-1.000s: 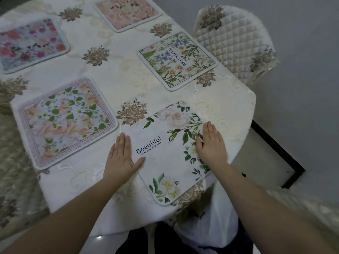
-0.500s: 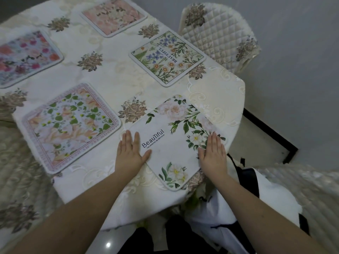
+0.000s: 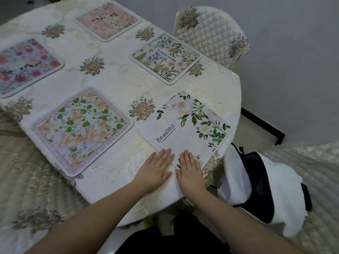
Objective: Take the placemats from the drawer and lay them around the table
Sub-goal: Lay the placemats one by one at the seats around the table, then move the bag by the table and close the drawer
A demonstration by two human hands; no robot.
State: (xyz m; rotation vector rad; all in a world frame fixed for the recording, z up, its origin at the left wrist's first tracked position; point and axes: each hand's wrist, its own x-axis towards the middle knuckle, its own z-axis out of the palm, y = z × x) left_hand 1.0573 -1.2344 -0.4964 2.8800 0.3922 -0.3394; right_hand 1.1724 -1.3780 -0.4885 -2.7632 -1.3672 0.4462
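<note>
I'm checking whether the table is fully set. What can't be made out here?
Head view:
- Red-flowered mat: cut off by the left edge.
- Pink mat: blurred.
- White mat's near corner: under both hands, left, right.
- Drawer: out of frame.

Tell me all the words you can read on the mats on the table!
"BeauTiful": on the white rose placemat nearest the hands, in large dark letters.
"THE MOOD WILL BE VERY GOOD": small line just under that word, barely readable.
"BEAUTIFUL": on the wildflower placemat, seen upside down.
Border lettering on the pink-edged placemat: "BLOSSOM" can be made out; the rest is too small and blurred to read.
The two far placemats show no readable words.
</note>
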